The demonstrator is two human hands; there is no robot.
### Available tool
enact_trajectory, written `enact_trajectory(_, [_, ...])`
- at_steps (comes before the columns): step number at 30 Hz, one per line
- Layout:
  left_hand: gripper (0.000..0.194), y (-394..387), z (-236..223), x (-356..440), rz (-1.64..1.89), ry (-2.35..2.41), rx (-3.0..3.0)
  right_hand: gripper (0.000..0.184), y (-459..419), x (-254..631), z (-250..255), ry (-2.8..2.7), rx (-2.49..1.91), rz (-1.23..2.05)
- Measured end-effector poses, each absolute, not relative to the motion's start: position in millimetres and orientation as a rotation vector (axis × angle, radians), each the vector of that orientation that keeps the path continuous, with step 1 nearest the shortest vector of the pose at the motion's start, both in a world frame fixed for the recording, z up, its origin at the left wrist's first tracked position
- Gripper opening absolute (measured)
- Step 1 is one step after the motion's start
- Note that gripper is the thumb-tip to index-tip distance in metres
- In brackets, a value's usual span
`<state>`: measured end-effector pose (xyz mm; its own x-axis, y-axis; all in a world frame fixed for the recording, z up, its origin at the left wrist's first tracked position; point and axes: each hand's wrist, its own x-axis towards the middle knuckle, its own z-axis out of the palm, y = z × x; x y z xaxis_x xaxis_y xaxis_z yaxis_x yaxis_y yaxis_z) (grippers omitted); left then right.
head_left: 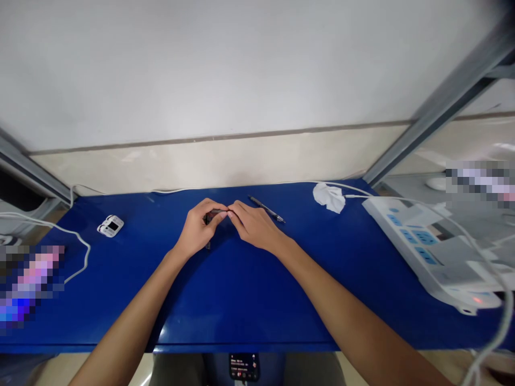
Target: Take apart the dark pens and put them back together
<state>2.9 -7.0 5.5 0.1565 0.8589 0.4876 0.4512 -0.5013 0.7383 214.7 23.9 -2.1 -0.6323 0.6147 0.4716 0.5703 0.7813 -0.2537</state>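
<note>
Over the middle of the blue table (pixel 241 300), my hands meet fingertip to fingertip. A small, thin, dark thing (pixel 208 219) is in my left hand (pixel 201 224), pinched between thumb and fingers; most of it is hidden, so its kind is unclear. My right hand (pixel 255 224) has its thumb and fingers pressed together at the end of the same dark thing. Just beyond my right hand lies a slim dark pen (pixel 266 209) with a silvery end.
To the left sit small white devices (pixel 110 225) and a white cable (pixel 86 252). A crumpled white tissue (pixel 329 197) lies at the back right, near a large white power strip (pixel 422 244) with blue sockets. A phone (pixel 244 366) shows below the front edge. A wall (pixel 225 161) bounds the back.
</note>
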Motion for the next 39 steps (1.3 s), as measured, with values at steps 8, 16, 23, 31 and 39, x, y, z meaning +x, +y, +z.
enact_trajectory(8, [0.027,-5.4,5.4,-2.0,1.206,1.456,2.194,0.028,26.9,215.0,-3.4,-2.466,-0.873,0.028])
enact_trajectory(16, [0.029,-3.2,10.5,-6.9,1.181,1.439,2.251,0.024,27.1,218.5,-0.3,-2.460,-0.910,-0.007])
enact_trajectory(23, [0.022,-0.3,5.5,-9.2,1.112,1.423,2.367,0.026,27.3,218.5,-1.1,-2.503,-0.932,-0.087])
enact_trajectory(31, [0.021,0.1,8.0,-13.1,1.114,1.461,2.352,0.030,31.6,221.7,0.6,-2.407,-0.950,-0.098])
enact_trajectory(39, [0.022,1.9,5.8,-15.5,1.092,1.500,2.392,0.029,36.8,223.1,-2.5,-2.400,-0.973,-0.119])
